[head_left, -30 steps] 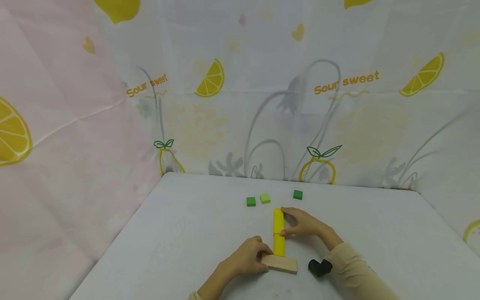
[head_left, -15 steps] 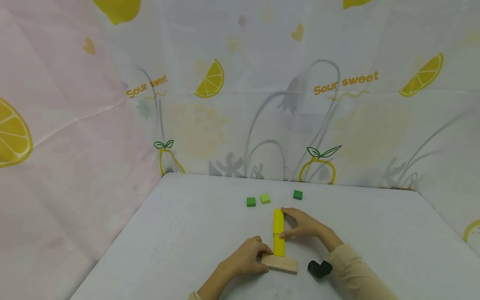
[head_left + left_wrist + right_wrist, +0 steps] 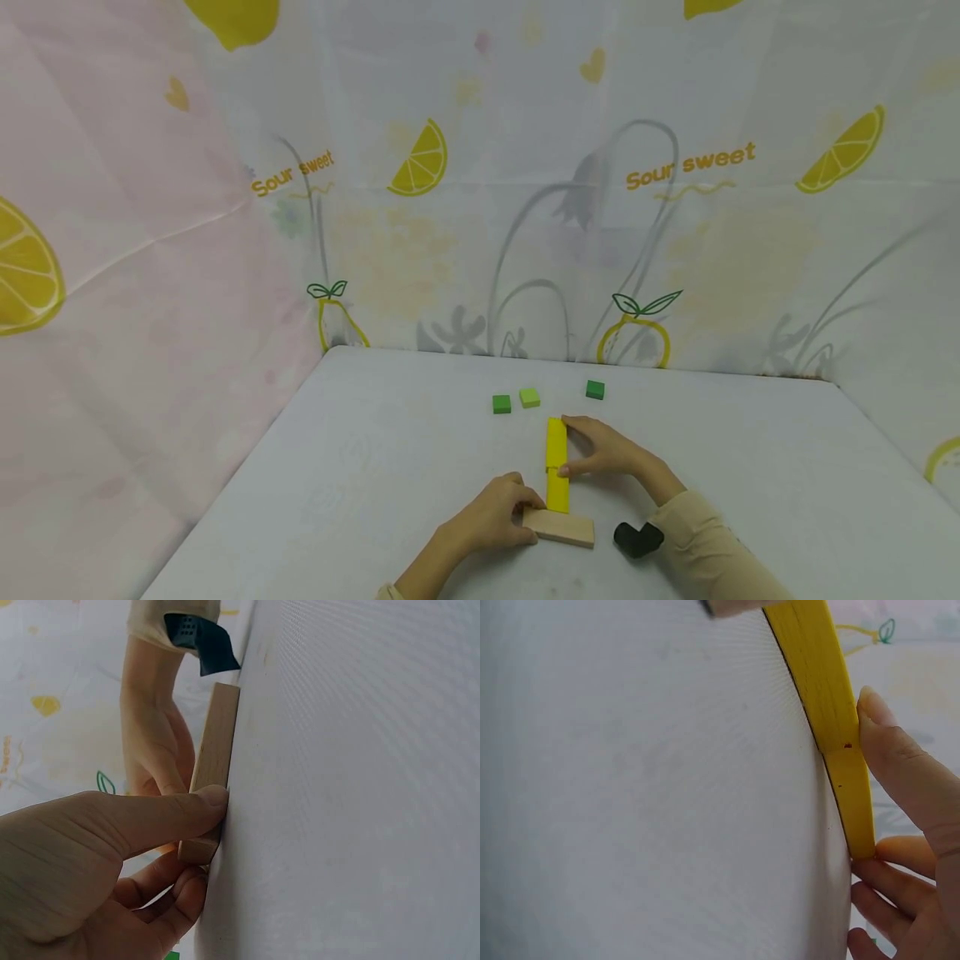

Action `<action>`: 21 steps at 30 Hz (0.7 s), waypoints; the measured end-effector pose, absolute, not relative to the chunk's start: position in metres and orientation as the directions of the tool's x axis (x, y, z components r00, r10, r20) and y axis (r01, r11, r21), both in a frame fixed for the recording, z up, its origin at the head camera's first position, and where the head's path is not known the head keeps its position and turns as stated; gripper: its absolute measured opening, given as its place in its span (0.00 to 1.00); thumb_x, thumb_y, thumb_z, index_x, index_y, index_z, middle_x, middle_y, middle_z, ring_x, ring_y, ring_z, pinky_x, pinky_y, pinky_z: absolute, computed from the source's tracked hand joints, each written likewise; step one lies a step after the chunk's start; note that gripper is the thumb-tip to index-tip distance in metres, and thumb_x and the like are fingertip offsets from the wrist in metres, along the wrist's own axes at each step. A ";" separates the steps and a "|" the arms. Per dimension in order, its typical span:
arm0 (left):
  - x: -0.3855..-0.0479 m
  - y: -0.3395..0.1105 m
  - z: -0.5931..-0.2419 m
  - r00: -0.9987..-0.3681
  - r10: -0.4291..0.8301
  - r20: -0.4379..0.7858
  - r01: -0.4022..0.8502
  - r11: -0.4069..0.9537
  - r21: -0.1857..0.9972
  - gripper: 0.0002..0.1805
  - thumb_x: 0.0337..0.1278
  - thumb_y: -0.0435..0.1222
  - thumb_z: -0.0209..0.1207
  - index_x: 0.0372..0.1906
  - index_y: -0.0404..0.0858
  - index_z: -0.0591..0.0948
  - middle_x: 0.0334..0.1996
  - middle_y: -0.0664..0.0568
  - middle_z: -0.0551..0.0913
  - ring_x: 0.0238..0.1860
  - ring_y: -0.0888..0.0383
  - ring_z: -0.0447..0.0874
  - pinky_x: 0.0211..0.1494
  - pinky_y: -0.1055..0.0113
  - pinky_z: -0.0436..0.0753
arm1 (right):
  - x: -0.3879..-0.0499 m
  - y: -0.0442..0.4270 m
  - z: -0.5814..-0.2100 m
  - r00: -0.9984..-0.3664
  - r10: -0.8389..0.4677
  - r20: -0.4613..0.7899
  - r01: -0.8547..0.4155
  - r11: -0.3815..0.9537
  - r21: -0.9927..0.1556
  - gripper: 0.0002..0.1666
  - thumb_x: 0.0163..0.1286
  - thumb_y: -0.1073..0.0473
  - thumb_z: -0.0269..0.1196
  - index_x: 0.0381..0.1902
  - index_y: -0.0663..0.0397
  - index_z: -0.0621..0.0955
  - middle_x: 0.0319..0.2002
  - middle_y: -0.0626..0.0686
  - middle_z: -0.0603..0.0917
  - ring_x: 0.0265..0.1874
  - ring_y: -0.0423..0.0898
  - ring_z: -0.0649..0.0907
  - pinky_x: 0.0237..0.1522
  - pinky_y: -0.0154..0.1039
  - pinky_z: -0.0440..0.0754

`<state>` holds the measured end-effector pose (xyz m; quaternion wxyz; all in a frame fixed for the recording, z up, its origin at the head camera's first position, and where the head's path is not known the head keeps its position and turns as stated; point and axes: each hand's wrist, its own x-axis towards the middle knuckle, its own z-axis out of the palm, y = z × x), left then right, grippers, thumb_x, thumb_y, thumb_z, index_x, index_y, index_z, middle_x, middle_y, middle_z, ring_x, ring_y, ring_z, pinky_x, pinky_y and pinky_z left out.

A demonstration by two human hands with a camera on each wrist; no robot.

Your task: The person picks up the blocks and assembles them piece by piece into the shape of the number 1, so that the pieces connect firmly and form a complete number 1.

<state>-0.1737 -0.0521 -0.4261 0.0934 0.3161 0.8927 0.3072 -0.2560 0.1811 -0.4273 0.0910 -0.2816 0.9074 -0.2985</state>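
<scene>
Left hand (image 3: 489,514): narrow grip pinching plank (image 3: 562,528). Right hand (image 3: 609,448): half-spread grip holding far yellow block (image 3: 556,442), plank's 12 o'clock.

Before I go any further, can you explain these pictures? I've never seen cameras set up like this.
There's no machine, just a person working bare-handed. The wide view comes from a camera on the head, looking forward and down; the two close-ups come from cameras on each wrist, so the table looks tipped sideways. On that white table, the left hand grips a wooden block, and the right hand holds two yellow blocks set end to end, running toward the wooden one. Three green blocks lie farther off, and a dark notched piece lies by the right sleeve.
</scene>
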 end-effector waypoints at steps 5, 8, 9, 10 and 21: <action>-0.175 -0.052 -0.427 -0.786 0.618 0.027 0.503 0.613 0.609 0.17 0.42 0.34 0.71 0.43 0.38 0.85 0.25 0.62 0.69 0.28 0.70 0.65 0.32 0.79 0.69 | -0.255 0.180 -0.425 -0.827 -0.562 0.006 -0.452 0.660 -0.600 0.52 0.52 0.45 0.71 0.64 0.74 0.64 0.63 0.70 0.66 0.63 0.66 0.64 0.62 0.61 0.59; -0.175 -0.052 -0.428 -0.784 0.619 0.036 0.514 0.616 0.597 0.17 0.41 0.35 0.72 0.42 0.38 0.85 0.25 0.62 0.68 0.28 0.70 0.64 0.32 0.79 0.69 | -0.254 0.180 -0.425 -0.828 -0.561 0.012 -0.452 0.655 -0.606 0.52 0.53 0.46 0.71 0.64 0.74 0.64 0.63 0.70 0.66 0.63 0.66 0.64 0.62 0.61 0.59; -0.175 -0.052 -0.429 -0.783 0.621 0.041 0.519 0.616 0.593 0.17 0.41 0.35 0.72 0.42 0.38 0.85 0.25 0.63 0.68 0.28 0.71 0.64 0.32 0.79 0.69 | -0.254 0.180 -0.425 -0.829 -0.559 0.014 -0.452 0.655 -0.606 0.51 0.53 0.46 0.71 0.64 0.74 0.64 0.63 0.70 0.66 0.63 0.66 0.64 0.62 0.61 0.59; -0.175 -0.053 -0.429 -0.782 0.622 0.045 0.523 0.616 0.589 0.17 0.41 0.35 0.72 0.42 0.38 0.85 0.25 0.63 0.68 0.27 0.71 0.64 0.32 0.79 0.69 | -0.254 0.180 -0.425 -0.831 -0.556 0.015 -0.450 0.656 -0.606 0.51 0.53 0.47 0.71 0.64 0.74 0.64 0.63 0.70 0.67 0.63 0.66 0.64 0.62 0.61 0.59; -0.174 -0.053 -0.429 -0.779 0.626 0.049 0.524 0.604 0.600 0.17 0.41 0.34 0.72 0.42 0.38 0.85 0.25 0.63 0.68 0.28 0.71 0.64 0.32 0.79 0.68 | -0.253 0.182 -0.426 -0.844 -0.537 -0.014 -0.418 0.673 -0.610 0.50 0.55 0.45 0.70 0.65 0.71 0.64 0.64 0.68 0.66 0.64 0.65 0.63 0.63 0.60 0.58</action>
